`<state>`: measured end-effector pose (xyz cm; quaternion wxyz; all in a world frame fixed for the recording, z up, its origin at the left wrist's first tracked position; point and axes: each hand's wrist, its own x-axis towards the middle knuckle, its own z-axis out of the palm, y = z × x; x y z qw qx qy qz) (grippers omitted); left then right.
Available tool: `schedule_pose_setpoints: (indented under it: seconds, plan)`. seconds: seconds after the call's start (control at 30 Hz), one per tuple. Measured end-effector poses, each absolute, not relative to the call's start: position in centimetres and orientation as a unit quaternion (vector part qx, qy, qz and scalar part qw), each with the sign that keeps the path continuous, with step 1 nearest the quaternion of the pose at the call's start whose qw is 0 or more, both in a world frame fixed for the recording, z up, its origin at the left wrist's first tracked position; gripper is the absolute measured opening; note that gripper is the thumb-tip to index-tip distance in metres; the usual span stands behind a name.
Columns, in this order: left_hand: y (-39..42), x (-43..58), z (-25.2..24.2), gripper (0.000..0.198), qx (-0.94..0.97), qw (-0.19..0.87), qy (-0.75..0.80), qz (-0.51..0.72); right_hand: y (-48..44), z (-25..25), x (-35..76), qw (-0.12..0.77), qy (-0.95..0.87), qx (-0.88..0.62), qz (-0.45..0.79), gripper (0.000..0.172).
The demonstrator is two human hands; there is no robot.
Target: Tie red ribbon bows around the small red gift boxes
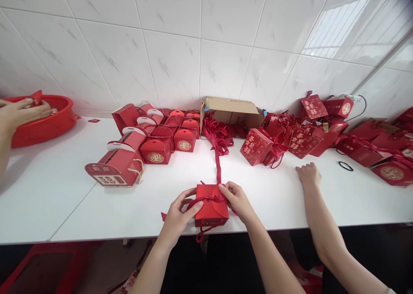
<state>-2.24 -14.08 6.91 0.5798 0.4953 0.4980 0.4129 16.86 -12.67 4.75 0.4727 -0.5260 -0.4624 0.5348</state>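
A small red gift box (211, 204) stands at the front edge of the white table (64, 199), with a red ribbon (218, 165) wrapped round it and trailing back across the table. My left hand (180, 212) is closed on the ribbon at the box's left side. My right hand (236, 196) pinches the ribbon at the box's top right corner.
Folded red boxes (155, 132) sit at the back left, finished ribboned boxes (284, 139) at the back right, and an open cardboard carton (230, 111) of ribbons between them. Another person's fist (309, 174) rests at right. A different hand (19, 113) reaches into a red basin (48, 126).
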Motion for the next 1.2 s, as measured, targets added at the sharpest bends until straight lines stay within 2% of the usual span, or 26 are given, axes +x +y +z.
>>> schedule_pose_setpoints:
  seconds: [0.13, 0.2, 0.3, 0.43, 0.67, 0.87, 1.07, 1.2]
  plan:
    - [-14.1, -2.2, 6.6, 0.054, 0.493, 0.570, 0.503, 0.423, -12.5, 4.8, 17.4, 0.471, -0.454, -0.540, 0.530, 0.047]
    - [-13.9, -2.6, 6.3, 0.052, 0.494, 0.557, 0.521, 0.416, -12.5, 4.9, 18.0, 0.463, -0.457, -0.565, 0.508, 0.055]
    - [-13.5, -3.4, 6.0, 0.038, 0.524, 0.547, 0.537, 0.371, -13.0, 5.5, 19.1, 0.428, -0.498, -0.594, 0.464, 0.063]
    - [-12.9, -4.3, 6.4, 0.042, 0.563, 0.562, 0.504, 0.337, -13.9, 6.5, 20.1, 0.386, -0.543, -0.587, 0.460, 0.057]
    - [-11.9, -5.2, 6.9, 0.038, 0.567, 0.519, 0.518, 0.376, -14.3, 6.8, 20.6, 0.410, -0.546, -0.569, 0.457, 0.047]
    - [-11.9, -5.3, 6.4, 0.036, 0.567, 0.512, 0.524, 0.378, -14.3, 6.5, 20.7, 0.410, -0.530, -0.581, 0.462, 0.046]
    - [-12.1, -4.8, 6.2, 0.038, 0.591, 0.501, 0.519, 0.361, -14.8, 6.9, 21.2, 0.403, -0.516, -0.548, 0.521, 0.044]
    - [-12.1, -4.8, 6.5, 0.032, 0.585, 0.429, 0.564, 0.395, -15.5, 7.8, 22.2, 0.415, -0.498, -0.525, 0.552, 0.035]
